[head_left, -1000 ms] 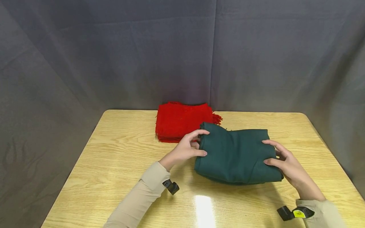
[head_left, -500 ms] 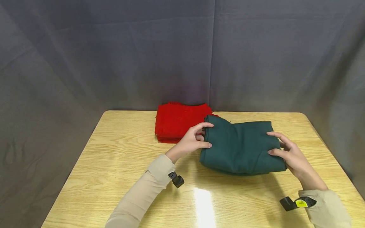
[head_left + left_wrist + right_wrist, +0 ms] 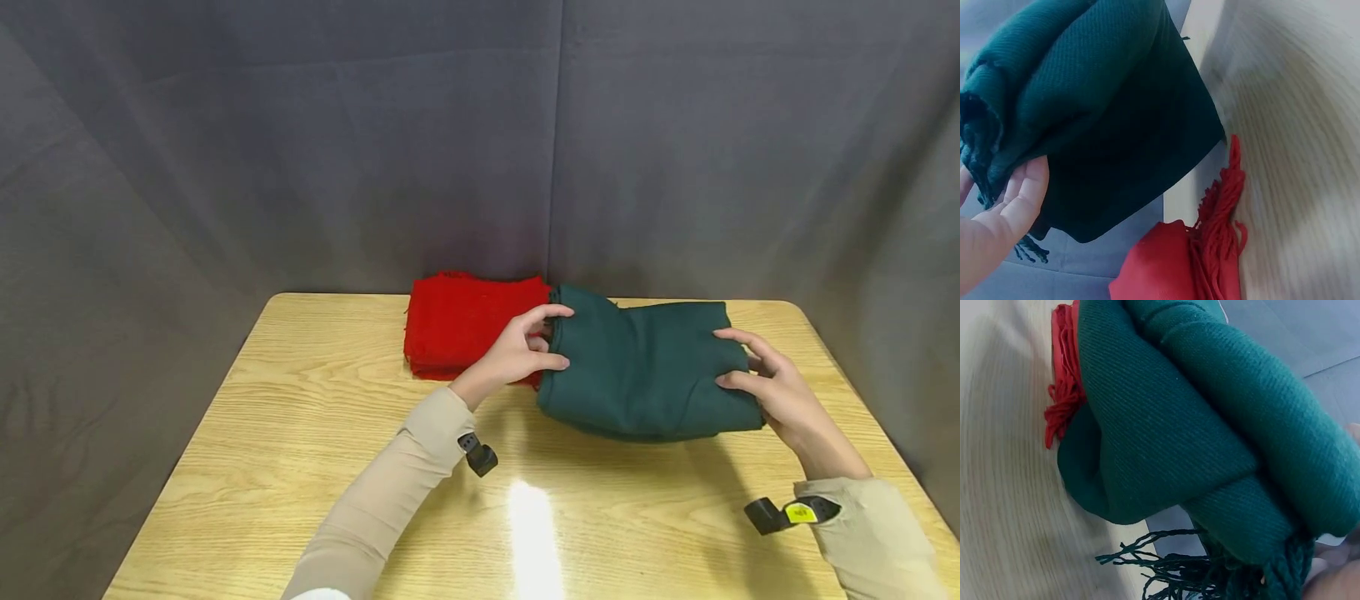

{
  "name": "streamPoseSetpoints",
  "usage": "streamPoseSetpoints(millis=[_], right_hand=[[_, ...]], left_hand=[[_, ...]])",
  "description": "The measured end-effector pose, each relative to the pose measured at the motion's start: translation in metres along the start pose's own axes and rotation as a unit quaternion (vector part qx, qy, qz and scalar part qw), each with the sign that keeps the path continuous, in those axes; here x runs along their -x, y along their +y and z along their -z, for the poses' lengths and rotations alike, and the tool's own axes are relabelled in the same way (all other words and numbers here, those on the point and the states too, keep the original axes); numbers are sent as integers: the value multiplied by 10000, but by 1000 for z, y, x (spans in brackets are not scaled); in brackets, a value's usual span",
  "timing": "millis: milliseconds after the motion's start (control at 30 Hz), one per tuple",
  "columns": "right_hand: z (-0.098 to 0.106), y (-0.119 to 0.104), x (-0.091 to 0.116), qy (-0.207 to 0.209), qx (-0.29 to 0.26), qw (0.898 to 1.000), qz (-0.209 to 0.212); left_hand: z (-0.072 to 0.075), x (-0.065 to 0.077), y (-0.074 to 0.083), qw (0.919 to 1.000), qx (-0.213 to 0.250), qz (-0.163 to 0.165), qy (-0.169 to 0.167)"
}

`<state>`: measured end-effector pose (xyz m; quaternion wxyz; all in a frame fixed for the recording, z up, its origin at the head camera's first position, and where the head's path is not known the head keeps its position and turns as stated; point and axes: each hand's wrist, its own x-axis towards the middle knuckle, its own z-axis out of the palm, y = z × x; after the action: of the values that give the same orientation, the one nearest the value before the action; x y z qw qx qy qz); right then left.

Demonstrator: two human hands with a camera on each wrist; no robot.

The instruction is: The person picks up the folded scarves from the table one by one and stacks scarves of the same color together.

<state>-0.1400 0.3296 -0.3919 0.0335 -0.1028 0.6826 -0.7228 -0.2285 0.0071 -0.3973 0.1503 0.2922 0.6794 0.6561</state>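
Note:
A folded dark green scarf (image 3: 652, 367) with tasselled fringe (image 3: 1210, 569) is held between both hands above the right half of the table. My left hand (image 3: 517, 348) grips its left end, thumb and a finger on top, the other fingers tucked underneath. At the opposite end, my right hand (image 3: 776, 387) grips it the same way. The scarf sags in the middle and casts a shadow below. A folded red scarf (image 3: 468, 321) lies at the back of the table, left of the green one. Its red fringe (image 3: 1219, 219) shows in the left wrist view, beneath the green scarf.
The light wooden table (image 3: 300, 417) has rounded back corners. Grey cloth (image 3: 375, 150) hangs behind it and along both sides. A bright light reflection lies on the wood near the front. Each wrist wears a small black camera.
Both hands have carried the green scarf away from the front, toward the back and slightly right. It now covers the red scarf's right edge and fringe in the head view. The red scarf stays put.

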Motion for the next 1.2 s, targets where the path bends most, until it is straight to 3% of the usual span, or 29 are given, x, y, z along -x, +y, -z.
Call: streamPoseSetpoints(millis=[900, 1200], right_hand=[[21, -6, -27, 245, -95, 9996, -111], [30, -9, -37, 121, -342, 9993, -46]], left_hand=[[1, -35, 1, 9991, -329, 151, 220], [-5, -48, 0, 9974, -292, 392, 526]])
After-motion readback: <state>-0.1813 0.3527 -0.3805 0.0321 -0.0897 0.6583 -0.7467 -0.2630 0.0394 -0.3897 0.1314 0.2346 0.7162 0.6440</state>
